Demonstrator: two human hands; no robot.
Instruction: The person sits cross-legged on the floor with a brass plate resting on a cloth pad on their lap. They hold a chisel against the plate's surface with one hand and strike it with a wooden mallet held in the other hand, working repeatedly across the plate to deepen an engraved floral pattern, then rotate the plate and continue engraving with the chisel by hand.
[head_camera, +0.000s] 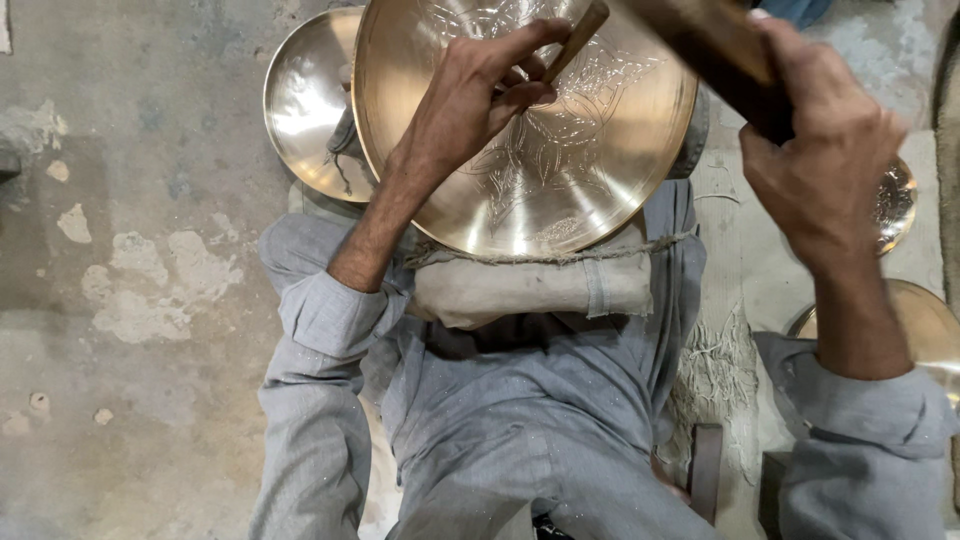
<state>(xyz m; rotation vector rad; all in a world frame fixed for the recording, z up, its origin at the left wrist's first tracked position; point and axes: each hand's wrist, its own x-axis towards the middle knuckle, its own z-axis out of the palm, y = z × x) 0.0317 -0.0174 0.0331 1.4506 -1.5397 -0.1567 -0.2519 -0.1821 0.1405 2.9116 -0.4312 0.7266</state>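
We've got our left hand (480, 95) curled tight round a thin wooden-handled tool (578, 38), fingers pinching it w/ the tip angled down onto the face of the big brass plate (560, 150). That plate sits right under the hand, tilted toward us, w/ an engraved floral pattern across its middle. It rests on a folded cloth pad (530, 285) just below the wrist, across our lap. Behind the left hand, partly hidden by the big plate's rim, is a second plain brass plate (305, 105) on the concrete floor (130, 200). Our right hand (820, 160) is up & off to the side, well apart from the left, fist closed on a dark wooden mallet (715, 50) that's blurred, held above the plate's upper edge. Past the right hand, more brass pieces (900, 200) show, mostly hidden by the forearm. Grey sleeves (330, 315) rolled at both forearms.
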